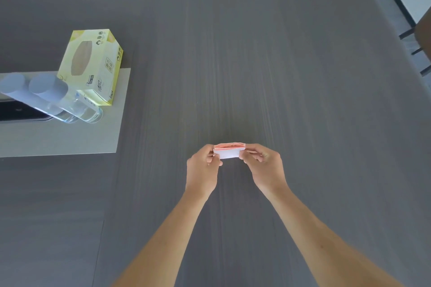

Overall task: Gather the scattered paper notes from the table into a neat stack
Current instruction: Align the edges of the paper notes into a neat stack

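Note:
A small stack of paper notes (229, 151), white on its near face with pink-red edges on top, is held upright on its long edge over the grey table (256, 53). My left hand (203, 168) pinches the stack's left end. My right hand (264, 162) pinches its right end. Both thumbs lie on the near face, and the other fingers are hidden behind the stack. I see no loose notes elsewhere on the table.
A yellow tissue box (93, 65) stands at the left on a lighter grey panel (70, 137). Two clear bottles with grey caps (53, 98) stand beside it. A dark flat object (21, 112) lies at the left edge. Chair legs (417, 51) show at the far right.

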